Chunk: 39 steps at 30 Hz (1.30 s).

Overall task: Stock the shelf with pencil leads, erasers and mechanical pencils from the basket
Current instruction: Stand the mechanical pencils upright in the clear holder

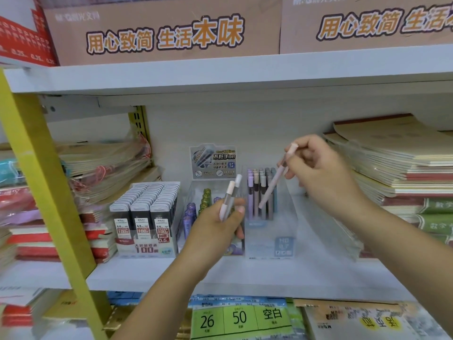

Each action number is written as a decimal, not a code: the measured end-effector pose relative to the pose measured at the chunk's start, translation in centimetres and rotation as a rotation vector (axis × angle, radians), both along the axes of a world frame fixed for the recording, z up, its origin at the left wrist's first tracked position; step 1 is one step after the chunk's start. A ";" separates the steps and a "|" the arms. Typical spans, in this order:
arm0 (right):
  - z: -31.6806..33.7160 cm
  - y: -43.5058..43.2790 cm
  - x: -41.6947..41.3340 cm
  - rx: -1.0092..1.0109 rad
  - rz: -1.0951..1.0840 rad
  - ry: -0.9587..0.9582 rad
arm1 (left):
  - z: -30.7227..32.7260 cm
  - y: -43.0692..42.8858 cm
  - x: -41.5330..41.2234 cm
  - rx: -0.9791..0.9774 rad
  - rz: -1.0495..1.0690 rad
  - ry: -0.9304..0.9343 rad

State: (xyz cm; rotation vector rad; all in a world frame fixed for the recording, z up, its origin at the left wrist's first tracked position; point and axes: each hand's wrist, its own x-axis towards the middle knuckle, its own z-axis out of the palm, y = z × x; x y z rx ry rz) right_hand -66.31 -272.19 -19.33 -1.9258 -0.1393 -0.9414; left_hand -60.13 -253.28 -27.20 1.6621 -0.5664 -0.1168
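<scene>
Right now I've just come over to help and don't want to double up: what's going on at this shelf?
A person is stocking mechanical pencils. Their right hand pinches a pale pink mechanical pencil, its tip pointing down into the clear pencil box, where other pencils stand upright at the back. Their left hand grips two more pencils, one pink, one grey. The pencil lead display to the left looks full.

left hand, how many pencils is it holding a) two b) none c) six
a: the left hand grips two mechanical pencils side by side, one pale pink and one grey.
</scene>
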 end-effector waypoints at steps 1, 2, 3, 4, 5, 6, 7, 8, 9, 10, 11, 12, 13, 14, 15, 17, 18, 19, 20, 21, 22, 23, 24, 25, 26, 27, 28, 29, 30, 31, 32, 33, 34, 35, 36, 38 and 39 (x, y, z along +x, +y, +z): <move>-0.4 0.0 0.2 -0.123 -0.028 0.023 | -0.2 -0.2 0.0 0.000 0.013 0.000; -0.8 0.0 0.3 -0.253 -0.063 0.057 | -0.4 -0.3 0.1 -0.002 0.015 0.004; -1.3 0.1 0.5 -0.363 -0.096 0.089 | -0.5 -0.4 0.1 -0.005 0.011 0.013; -1.8 0.1 0.7 -0.434 -0.112 0.112 | -0.6 -0.5 0.2 -0.005 0.005 0.019; -2.1 0.2 0.9 -0.465 -0.110 0.127 | -0.7 -0.6 0.2 0.003 0.002 0.018; -2.4 0.3 1.1 -0.475 -0.099 0.138 | -0.8 -0.6 0.2 0.012 0.003 0.013; -2.6 0.3 1.3 -0.480 -0.090 0.149 | -0.8 -0.6 0.2 0.017 0.004 0.008; -2.7 0.3 1.5 -0.487 -0.086 0.160 | -0.8 -0.6 0.2 0.018 0.004 0.005; -2.7 0.3 1.7 -0.494 -0.088 0.166 | -0.8 -0.6 0.2 0.017 0.006 0.004; -2.7 0.3 1.9 -0.500 -0.094 0.168 | -0.8 -0.6 0.3 0.017 0.011 0.003; -2.6 0.2 2.0 -0.504 -0.102 0.166 | -0.8 -0.6 0.3 0.019 0.014 0.002; -2.5 0.2 2.1 -0.509 -0.108 0.165 | -0.8 -0.6 0.3 0.023 0.015 0.000; -2.4 0.1 2.3 -0.514 -0.112 0.166 | -0.8 -0.6 0.3 0.026 0.014 -0.001; -2.4 0.1 2.4 -0.522 -0.115 0.170 | -0.8 -0.6 0.3 0.027 0.012 -0.001; -2.3 0.1 2.6 -0.530 -0.118 0.171 | -0.9 -0.5 0.3 0.027 0.009 0.000; -2.4 0.1 2.9 -0.575 -0.154 0.139 | -0.8 -0.4 0.2 0.026 0.004 0.002; -2.3 0.1 3.1 -0.621 -0.199 0.101 | -0.8 -0.5 0.2 0.026 0.002 0.004; -2.3 0.1 3.3 -0.665 -0.249 0.064 | -0.8 -0.4 0.2 0.026 0.001 0.007; -2.3 0.2 3.5 -0.692 -0.291 0.044 | -0.7 -0.4 0.2 0.024 0.000 0.013; -2.3 0.3 3.7 -0.706 -0.316 0.048 | -0.7 -0.4 0.2 0.022 -0.004 0.019; -2.4 0.4 3.8 -0.719 -0.329 0.069 | -0.6 -0.3 0.2 0.025 -0.008 0.022; -2.5 0.5 3.9 -0.732 -0.333 0.097 | -0.6 -0.3 0.2 0.029 -0.012 0.022; -2.7 0.5 4.0 -0.745 -0.338 0.121 | -0.5 -0.2 0.1 0.029 -0.015 0.024; -2.8 0.4 4.0 -0.752 -0.348 0.132 | -0.5 -0.2 0.1 0.024 -0.016 0.030; -2.9 0.4 3.9 -0.748 -0.363 0.126 | -0.5 -0.1 0.1 0.016 -0.019 0.038; -2.9 0.4 3.7 -0.723 -0.368 0.108 | -0.4 0.0 0.1 0.010 -0.023 0.041; -2.9 0.6 3.4 -0.673 -0.343 0.084 | -0.4 0.1 0.0 0.009 -0.028 0.037; -2.9 0.9 3.1 -0.595 -0.279 0.071 | -0.3 0.1 0.1 0.014 -0.031 0.023; -2.9 1.3 2.8 -0.494 -0.183 0.083 | -0.3 0.2 0.1 0.025 -0.035 0.002; -2.8 1.8 2.5 -0.379 -0.070 0.116 | -0.2 0.2 0.1 0.041 -0.043 -0.016; -2.8 2.3 2.3 -0.265 0.046 0.158 | -0.1 0.2 0.0 0.056 -0.055 -0.027; -2.8 2.8 2.1 -0.165 0.144 0.191 | 0.0 0.1 -0.1 0.069 -0.069 -0.033; -2.7 3.1 1.9 -0.087 0.208 0.211 | 0.1 0.0 -0.2 0.077 -0.081 -0.036; -2.6 3.3 1.9 -0.022 0.240 0.221 | 0.1 0.0 -0.2 0.079 -0.089 -0.039; -2.5 3.3 1.8 0.041 0.253 0.220 | 0.1 0.0 -0.2 0.075 -0.094 -0.044; -2.2 3.0 1.8 0.166 0.235 0.181 | 0.0 0.3 -0.2 0.061 -0.101 -0.055; -2.0 2.7 1.7 0.206 0.202 0.134 | -0.1 0.4 -0.2 0.061 -0.097 -0.063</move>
